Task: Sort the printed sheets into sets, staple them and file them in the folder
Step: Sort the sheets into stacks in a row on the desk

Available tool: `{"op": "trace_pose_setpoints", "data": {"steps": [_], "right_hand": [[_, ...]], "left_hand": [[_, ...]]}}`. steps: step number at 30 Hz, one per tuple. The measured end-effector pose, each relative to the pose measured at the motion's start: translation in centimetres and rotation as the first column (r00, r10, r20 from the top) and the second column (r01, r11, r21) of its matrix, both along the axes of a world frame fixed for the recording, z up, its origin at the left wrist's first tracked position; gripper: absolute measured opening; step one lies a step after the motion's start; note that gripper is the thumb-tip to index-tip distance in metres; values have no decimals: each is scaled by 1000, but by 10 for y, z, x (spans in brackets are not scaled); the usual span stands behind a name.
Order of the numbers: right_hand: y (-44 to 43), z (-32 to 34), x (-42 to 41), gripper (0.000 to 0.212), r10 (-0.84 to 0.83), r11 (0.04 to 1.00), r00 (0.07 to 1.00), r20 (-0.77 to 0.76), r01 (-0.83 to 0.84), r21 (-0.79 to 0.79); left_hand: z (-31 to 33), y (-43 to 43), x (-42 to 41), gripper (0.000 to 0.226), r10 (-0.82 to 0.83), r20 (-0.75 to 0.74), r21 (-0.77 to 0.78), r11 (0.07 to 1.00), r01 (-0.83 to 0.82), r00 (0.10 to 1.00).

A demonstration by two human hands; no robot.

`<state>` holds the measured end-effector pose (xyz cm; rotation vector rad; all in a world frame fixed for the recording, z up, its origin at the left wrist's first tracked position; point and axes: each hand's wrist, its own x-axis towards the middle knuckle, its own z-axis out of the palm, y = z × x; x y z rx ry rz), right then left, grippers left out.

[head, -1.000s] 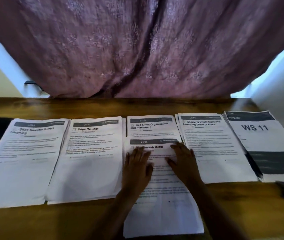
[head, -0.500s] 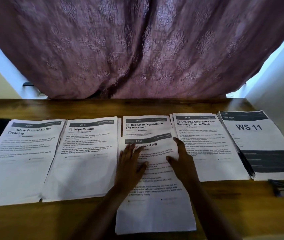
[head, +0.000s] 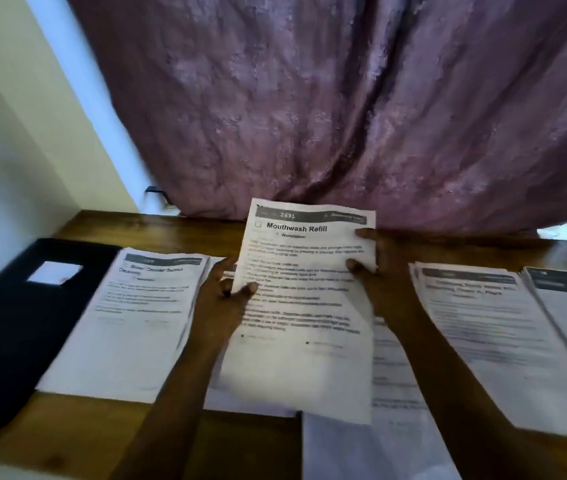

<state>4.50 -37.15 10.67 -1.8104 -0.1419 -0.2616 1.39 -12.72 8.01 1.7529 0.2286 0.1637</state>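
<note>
Above the middle of a wooden surface (head: 85,420), the "Mouthwash Refill" sheet (head: 306,306) is held tilted up over other papers. The left hand (head: 219,303) pinches its left edge, thumb on the printed face. The right hand (head: 382,271) pinches its right edge the same way. Paper piles (head: 136,323) lie to either side, and a black folder (head: 15,323) lies at the far left.

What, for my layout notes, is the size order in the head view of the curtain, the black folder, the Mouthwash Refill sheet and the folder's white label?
1. curtain
2. black folder and Mouthwash Refill sheet: close; the sheet is held nearer the camera and the folder is partly covered, so unranked
3. white label
</note>
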Motion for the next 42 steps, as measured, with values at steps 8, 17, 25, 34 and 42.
{"op": "trace_pose_setpoints", "data": {"steps": [8,17,25,34,42], "right_hand": [[211,-53,59,24,380,896,911,-162,-406,-181],[305,-104,66,42,312,616,920,-236,-385,-687],[315,-124,58,51,310,485,948,-67,-219,-847],[303,-122,70,64,313,325,932,-185,-288,-901],[218,-90,41,57,286,581,955,-79,-238,-778]], "left_hand": [[-14,200,11,33,382,-68,554,783,-284,922],[-60,252,3,53,456,-64,826,523,-210,888],[-108,224,0,83,196,-348,870,430,239,917],[-109,213,12,74,168,-397,835,474,279,903],[-73,141,15,71,139,-93,843,537,4,986]]}}
